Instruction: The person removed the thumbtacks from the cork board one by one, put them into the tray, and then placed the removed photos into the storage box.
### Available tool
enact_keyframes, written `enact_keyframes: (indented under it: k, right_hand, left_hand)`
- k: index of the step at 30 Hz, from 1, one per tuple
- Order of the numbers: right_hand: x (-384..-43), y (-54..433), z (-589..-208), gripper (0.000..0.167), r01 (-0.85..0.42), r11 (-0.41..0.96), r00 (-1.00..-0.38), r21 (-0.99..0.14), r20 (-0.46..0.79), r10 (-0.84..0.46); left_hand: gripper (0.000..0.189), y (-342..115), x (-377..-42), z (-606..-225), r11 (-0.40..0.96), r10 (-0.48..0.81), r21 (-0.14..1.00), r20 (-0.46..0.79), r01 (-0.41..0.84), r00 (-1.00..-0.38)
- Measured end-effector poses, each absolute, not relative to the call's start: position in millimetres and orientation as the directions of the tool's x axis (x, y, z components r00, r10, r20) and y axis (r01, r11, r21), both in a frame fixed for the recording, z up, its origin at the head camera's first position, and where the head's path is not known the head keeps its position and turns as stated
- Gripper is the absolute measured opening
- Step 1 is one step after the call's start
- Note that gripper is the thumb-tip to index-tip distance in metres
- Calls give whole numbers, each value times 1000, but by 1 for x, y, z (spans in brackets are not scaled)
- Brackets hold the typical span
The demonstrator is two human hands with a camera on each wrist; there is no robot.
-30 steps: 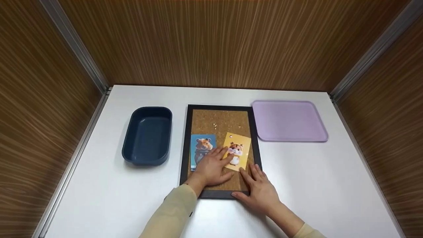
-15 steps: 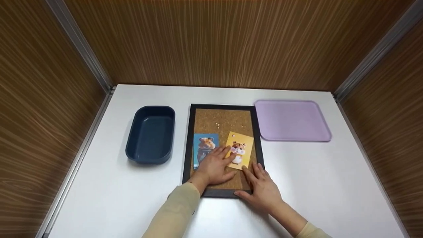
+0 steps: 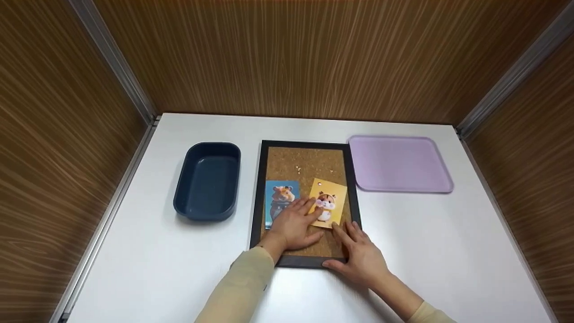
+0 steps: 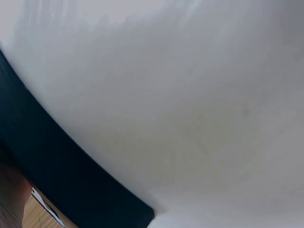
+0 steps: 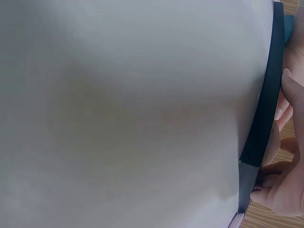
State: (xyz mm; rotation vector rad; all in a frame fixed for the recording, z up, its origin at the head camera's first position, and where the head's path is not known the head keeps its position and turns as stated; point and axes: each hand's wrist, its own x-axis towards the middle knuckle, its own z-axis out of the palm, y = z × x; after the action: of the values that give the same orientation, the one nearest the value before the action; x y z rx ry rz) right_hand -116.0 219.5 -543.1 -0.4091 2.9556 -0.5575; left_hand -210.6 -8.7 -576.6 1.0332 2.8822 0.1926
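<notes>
A black-framed cork board lies flat on the white table. On its lower half are a blue card with a hamster picture and, tilted to its right, a yellow card with another hamster and a small round spot near its top corner. My left hand rests with spread fingers across both cards, covering the blue card's lower right part. At the board's lower right corner my right hand lies with thumb on the bottom frame edge and fingers on the right edge, one fingertip by the yellow card's bottom. In the right wrist view its fingers touch the black frame.
A dark blue rectangular tub stands left of the board. To the right, a lilac tray touches or nearly touches the frame's upper right. Small pale marks show on the cork above the cards. Wood-grain panels enclose the table's back and sides.
The whole head view shifts slightly to the right. Both hands keep their places on the board, and the cards lie as before.
</notes>
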Motion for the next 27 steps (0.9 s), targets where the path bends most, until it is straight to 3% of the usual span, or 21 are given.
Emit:
enact_keyframes:
  k: [14, 27]
  right_hand:
    - [-122, 230, -539, 101, -272, 868, -953, -415, -7, -302]
    - [-171, 260, -522, 84, -403, 771, -915, -492, 238, -326]
  left_hand:
    - [76, -8, -210, -576, 771, 631, 152, -45, 619, -775]
    - [76, -8, -212, -579, 764, 638, 153, -32, 627, -770]
